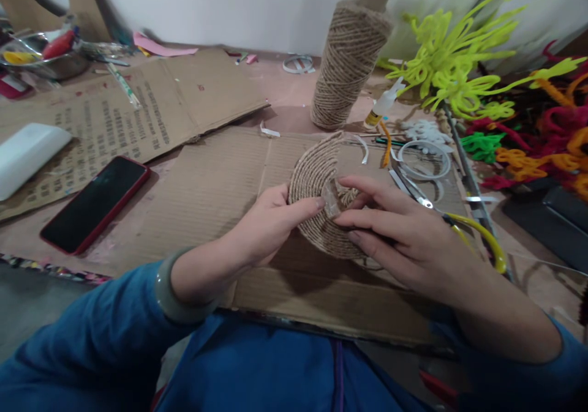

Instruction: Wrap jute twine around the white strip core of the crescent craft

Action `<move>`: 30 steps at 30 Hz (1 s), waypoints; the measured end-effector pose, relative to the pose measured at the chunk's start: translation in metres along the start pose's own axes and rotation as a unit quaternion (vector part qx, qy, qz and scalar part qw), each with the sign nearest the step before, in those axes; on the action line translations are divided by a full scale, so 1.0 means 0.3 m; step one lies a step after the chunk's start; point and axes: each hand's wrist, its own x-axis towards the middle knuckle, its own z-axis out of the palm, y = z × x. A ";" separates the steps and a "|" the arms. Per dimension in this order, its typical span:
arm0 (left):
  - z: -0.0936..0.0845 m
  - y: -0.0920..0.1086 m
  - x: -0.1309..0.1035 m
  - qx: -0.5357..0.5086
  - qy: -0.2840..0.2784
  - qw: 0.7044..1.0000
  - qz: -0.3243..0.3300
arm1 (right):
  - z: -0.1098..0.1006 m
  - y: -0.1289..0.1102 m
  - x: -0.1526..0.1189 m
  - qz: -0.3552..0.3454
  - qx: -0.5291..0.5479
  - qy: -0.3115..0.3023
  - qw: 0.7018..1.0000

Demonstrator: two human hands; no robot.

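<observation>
A crescent-shaped piece covered in rows of twine is held above the cardboard sheet. My left hand grips its left side, the thumb on top and the other fingers mostly hidden beneath. A small clear strip lies on the twine by the left thumb tip. My right hand has its fingers bent around the strip's right side, with thumb and fingertips touching the strip and the twine piece. Part of the piece is hidden under the right fingers.
A tall twine spool stands behind the hands. Yellow-handled scissors, a tape ring and a glue bottle lie to the right, near bright fuzzy flowers. A phone and a white box are at left.
</observation>
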 end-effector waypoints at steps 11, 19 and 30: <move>0.005 0.000 -0.010 -0.013 -0.010 1.000 -0.001 | -0.008 -0.002 -0.004 -0.004 -0.003 -0.023 1.000; 0.007 0.005 -0.013 0.042 0.015 0.999 0.023 | -0.010 -0.004 0.000 0.003 0.038 0.000 0.999; 0.025 -0.011 -0.041 0.112 -0.054 0.992 -0.005 | 0.028 0.018 0.052 0.222 0.325 0.015 0.919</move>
